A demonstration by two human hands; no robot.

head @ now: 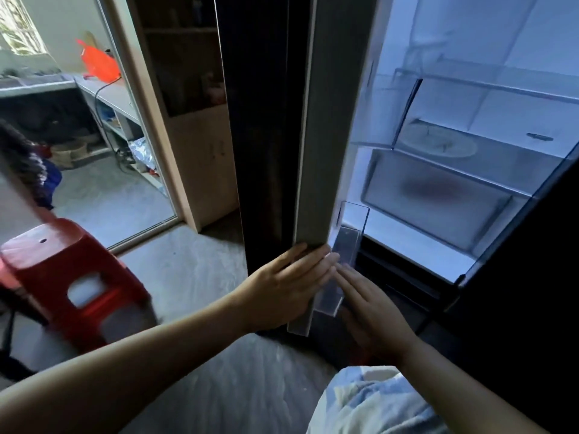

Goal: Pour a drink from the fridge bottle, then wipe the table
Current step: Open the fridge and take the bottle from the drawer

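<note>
The fridge stands open in front of me, its lit white inside [454,170] showing glass shelves and a frosted drawer. No bottle is visible in it. The left fridge door [310,136] is seen edge-on, dark outside and grey on its edge. My left hand [291,283] lies flat against the lower edge of that door, fingers spread along it. My right hand [372,311] is just right of it, fingers straight, touching the clear door bin [341,255] at the door's bottom. Neither hand holds anything.
A red plastic stool [72,274] stands on the floor at left. Behind it a doorway opens to a room with a counter and an orange bag [100,62]. A wooden cabinet [197,151] stands beside the fridge. The dark right fridge door [532,277] hangs open at right.
</note>
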